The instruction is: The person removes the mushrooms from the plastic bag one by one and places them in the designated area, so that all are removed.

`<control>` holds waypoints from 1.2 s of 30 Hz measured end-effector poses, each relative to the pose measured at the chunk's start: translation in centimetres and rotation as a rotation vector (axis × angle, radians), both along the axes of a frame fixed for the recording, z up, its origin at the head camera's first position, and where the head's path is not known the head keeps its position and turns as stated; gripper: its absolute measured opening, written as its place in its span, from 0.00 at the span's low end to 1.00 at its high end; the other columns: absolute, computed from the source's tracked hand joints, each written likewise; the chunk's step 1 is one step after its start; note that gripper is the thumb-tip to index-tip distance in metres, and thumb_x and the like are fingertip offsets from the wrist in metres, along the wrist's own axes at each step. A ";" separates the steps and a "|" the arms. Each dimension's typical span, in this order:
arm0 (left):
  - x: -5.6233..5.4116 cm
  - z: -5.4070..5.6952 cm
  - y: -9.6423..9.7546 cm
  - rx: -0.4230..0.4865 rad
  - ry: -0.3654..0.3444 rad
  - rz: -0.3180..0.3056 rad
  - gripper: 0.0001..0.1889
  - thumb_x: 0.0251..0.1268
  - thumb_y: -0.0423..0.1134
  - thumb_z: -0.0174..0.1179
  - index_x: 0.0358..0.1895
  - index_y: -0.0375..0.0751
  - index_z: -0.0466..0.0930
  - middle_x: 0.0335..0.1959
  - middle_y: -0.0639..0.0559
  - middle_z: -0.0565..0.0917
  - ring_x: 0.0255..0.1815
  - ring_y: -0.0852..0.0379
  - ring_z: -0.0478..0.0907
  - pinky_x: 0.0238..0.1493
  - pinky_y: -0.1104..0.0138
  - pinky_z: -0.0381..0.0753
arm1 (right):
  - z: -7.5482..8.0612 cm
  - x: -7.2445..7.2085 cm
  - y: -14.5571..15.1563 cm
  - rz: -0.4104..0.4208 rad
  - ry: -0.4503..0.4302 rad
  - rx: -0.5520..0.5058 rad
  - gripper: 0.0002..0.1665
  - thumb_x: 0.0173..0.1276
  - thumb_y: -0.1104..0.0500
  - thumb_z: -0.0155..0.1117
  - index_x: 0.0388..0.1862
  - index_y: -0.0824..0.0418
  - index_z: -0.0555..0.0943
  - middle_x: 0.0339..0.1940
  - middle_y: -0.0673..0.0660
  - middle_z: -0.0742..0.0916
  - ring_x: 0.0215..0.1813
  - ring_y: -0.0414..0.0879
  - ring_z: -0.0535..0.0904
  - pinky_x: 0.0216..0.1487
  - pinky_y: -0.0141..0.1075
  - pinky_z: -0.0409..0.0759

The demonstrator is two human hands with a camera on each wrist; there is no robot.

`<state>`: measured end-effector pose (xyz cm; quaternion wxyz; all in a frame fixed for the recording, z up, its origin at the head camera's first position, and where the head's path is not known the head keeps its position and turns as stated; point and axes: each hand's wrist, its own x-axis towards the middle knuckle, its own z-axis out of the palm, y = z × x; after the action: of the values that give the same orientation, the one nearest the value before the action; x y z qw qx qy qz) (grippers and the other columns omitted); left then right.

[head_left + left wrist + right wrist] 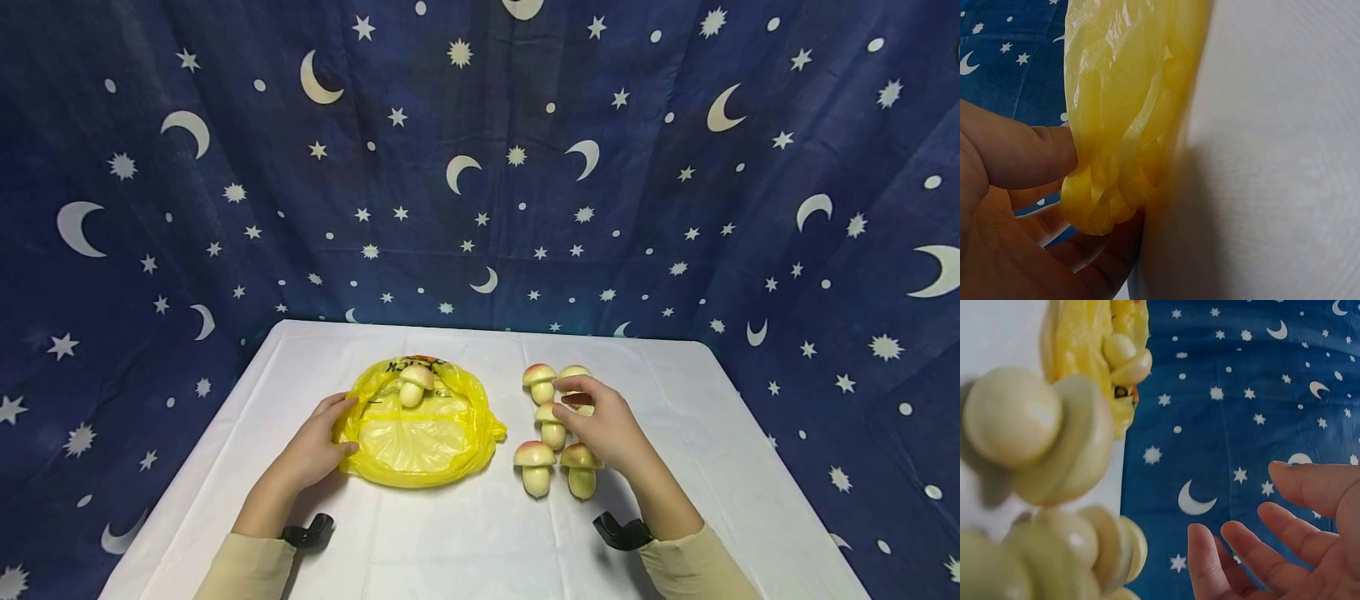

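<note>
A yellow plastic bag [411, 462] lies on the left part of the table with its mouth spread. One toy mushroom [415, 386], with a pale stem and a reddish-tan cap, rests inside its rim. My left hand [315, 446] touches the bag's left edge, the thumb [1041, 157] against the gathered plastic and the other fingers partly hidden behind it. To the right lie several more toy mushrooms [535, 468]. Over the upper ones hovers my right hand [606, 421], thumb and fingers apart. The right wrist view shows nothing between those fingers [1205, 556].
A white cloth covers the table [450, 542]. Behind it and at both sides hangs a dark blue curtain [517, 208] with moons and stars. Each wrist wears a black mount [309, 532] close above the table.
</note>
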<state>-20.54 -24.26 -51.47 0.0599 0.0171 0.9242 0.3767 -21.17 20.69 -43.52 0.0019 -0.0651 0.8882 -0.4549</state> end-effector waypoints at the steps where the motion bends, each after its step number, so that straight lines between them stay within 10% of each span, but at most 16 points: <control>1: 0.0 0.0 0.0 0.001 -0.002 0.000 0.41 0.68 0.32 0.69 0.83 0.36 0.63 0.88 0.35 0.55 0.87 0.29 0.55 0.85 0.34 0.57 | 0.1 -0.2 -0.4 0.004 0.000 0.000 0.24 0.73 0.58 0.73 0.67 0.56 0.83 0.68 0.60 0.86 0.69 0.59 0.83 0.70 0.58 0.83; 36: 0.1 0.3 0.2 0.002 0.010 0.004 0.40 0.68 0.30 0.68 0.82 0.34 0.64 0.87 0.35 0.56 0.87 0.28 0.55 0.85 0.35 0.57 | -0.1 -5.4 -12.2 0.126 -0.094 -0.107 0.25 0.73 0.59 0.74 0.67 0.55 0.83 0.67 0.58 0.87 0.64 0.55 0.85 0.55 0.43 0.93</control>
<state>-20.43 -24.06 -51.17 0.0543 0.0174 0.9243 0.3775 -26.53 8.46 -43.65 0.0687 -0.0995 0.8556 -0.5033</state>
